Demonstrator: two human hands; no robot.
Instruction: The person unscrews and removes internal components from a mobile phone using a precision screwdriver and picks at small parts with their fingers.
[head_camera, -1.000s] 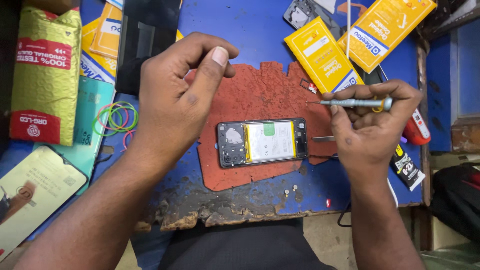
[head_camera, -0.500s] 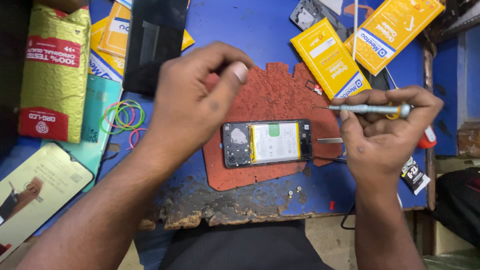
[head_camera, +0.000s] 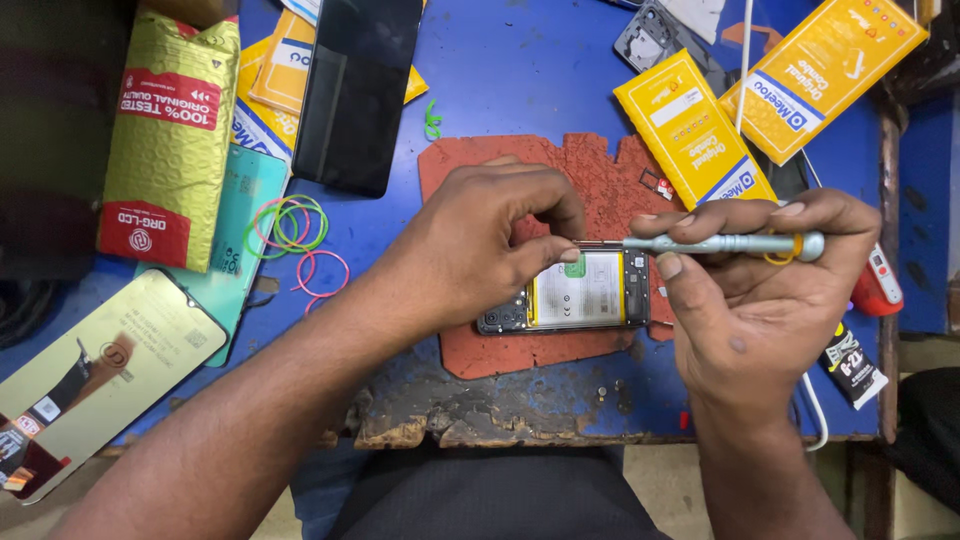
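Phone (head_camera: 580, 292), back cover off, lies on a red mat (head_camera: 560, 165) at the bench's (head_camera: 500, 80) near edge, partly under the left hand (head_camera: 480, 245), whose thumb and forefinger pinch together at its top edge. The right hand (head_camera: 760, 290) is clamped on a screwdriver (head_camera: 720, 243) held level, tip at that pinch. Two yellow oblong boxes (head_camera: 690, 130) lie above right, a green-gold pouch (head_camera: 170, 140) with red labels far left, and a dark screen (head_camera: 355, 90) stands beside it.
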